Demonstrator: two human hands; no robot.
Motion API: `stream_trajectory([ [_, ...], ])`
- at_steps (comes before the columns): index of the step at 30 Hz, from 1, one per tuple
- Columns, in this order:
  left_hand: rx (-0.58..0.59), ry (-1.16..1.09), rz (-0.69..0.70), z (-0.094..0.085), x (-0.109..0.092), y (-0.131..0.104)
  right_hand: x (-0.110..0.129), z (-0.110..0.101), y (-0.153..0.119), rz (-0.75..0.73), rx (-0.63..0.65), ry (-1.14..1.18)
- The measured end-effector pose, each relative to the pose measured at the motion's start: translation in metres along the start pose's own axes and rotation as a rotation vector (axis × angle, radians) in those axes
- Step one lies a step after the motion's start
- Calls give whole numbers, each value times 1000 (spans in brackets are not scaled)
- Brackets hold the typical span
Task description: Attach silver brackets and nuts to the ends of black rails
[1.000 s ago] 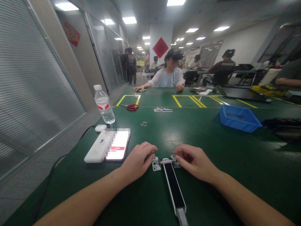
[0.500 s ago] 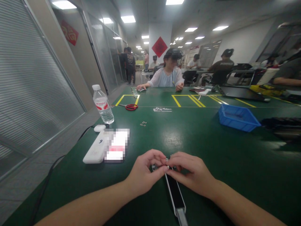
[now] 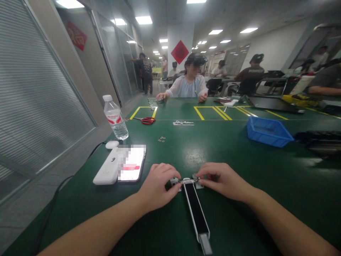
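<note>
The hands, left (image 3: 160, 186) and right (image 3: 223, 180), sit apart, fingers pinching opposite ends of the metal bracket assembly (image 3: 189, 181).

Both hands, left (image 3: 161, 187) and right (image 3: 223, 180), finger metal brackets at the far end of a black-and-white bar (image 3: 196, 209) on the green table (image 3: 226, 220).

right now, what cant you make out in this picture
Head view: part of the left bracket, behind the fingers of the left hand.
Head view: part of the right bracket, behind the right hand.
Head view: the exact type of the small metal pieces, too small.
Head view: part of the phone screen, pixelated.
</note>
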State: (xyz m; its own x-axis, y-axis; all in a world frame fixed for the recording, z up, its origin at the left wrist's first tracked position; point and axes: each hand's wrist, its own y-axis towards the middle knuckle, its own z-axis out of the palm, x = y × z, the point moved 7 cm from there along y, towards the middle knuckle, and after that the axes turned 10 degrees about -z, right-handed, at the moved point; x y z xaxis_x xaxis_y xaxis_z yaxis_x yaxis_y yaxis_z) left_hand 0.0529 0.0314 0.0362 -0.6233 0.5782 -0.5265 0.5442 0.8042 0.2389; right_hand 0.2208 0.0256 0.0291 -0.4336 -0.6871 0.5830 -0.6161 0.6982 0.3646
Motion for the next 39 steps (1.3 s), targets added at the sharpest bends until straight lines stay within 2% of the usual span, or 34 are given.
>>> stream_trajectory([
  [6, 73, 73, 35, 7, -1, -1, -19, 4, -4, 159, 82, 113],
  [14, 77, 78, 27, 10, 4, 0, -26, 8, -6, 233, 109, 144],
  [29, 87, 59, 29, 11, 4, 1, -20, 11, -4, 169, 77, 99],
  [39, 104, 80, 15, 12, 4, 0, -22, 8, -5, 208, 33, 115],
])
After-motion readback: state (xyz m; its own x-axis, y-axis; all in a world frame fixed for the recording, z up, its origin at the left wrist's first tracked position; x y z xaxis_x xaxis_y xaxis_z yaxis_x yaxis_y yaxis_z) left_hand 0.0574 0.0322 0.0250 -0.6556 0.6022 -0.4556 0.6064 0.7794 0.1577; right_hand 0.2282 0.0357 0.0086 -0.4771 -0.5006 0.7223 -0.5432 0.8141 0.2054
